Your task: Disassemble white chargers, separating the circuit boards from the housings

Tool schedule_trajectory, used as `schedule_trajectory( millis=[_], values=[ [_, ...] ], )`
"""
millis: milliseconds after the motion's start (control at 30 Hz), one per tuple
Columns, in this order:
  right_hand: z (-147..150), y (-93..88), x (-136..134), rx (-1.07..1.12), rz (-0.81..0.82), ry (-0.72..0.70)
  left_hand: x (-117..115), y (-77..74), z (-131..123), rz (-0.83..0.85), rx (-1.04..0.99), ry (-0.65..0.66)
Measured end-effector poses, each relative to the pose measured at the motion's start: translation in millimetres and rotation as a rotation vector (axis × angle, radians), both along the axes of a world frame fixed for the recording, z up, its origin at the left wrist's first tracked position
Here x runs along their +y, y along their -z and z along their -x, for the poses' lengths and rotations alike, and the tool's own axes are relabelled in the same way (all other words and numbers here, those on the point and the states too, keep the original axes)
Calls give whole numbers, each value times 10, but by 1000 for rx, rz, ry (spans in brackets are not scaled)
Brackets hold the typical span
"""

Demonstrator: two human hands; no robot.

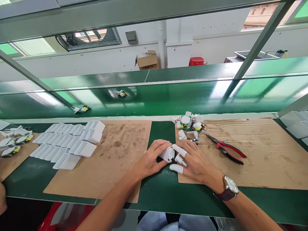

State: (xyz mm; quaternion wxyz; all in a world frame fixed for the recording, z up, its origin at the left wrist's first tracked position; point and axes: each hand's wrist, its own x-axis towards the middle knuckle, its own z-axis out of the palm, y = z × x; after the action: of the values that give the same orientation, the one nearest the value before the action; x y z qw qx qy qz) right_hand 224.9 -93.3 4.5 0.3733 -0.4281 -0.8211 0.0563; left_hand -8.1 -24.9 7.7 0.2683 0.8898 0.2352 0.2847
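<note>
My left hand [151,160] and my right hand [193,160] meet over the green bench between two cardboard sheets. Together they grip a small white plastic charger housing [166,154]. The left fingers wrap its left side. The right thumb and forefinger, both in white finger cots, pinch a small white part [180,159] with metal prongs against its right end. A brown-strapped wristwatch [228,188] sits on my right wrist. Just beyond my right hand lies a small pile of circuit boards and white parts [190,125].
Red-handled pliers [227,149] lie on the right cardboard sheet [264,154]. Rows of white housings [69,141] lie on the left cardboard [113,160]. More assembled pieces [14,139] sit at far left. A green conveyor belt [168,96] carries two small units. White trays [297,123] stand at right.
</note>
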Motion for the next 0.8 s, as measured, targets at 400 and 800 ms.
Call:
schedule_trajectory(
  millis=[400, 800],
  values=[
    [-94, 28, 96, 320, 2, 18, 20, -61, 74, 409, 177, -28],
    [-33, 130, 124, 197, 140, -75, 15, 59, -11, 476, -236, -240]
  ],
)
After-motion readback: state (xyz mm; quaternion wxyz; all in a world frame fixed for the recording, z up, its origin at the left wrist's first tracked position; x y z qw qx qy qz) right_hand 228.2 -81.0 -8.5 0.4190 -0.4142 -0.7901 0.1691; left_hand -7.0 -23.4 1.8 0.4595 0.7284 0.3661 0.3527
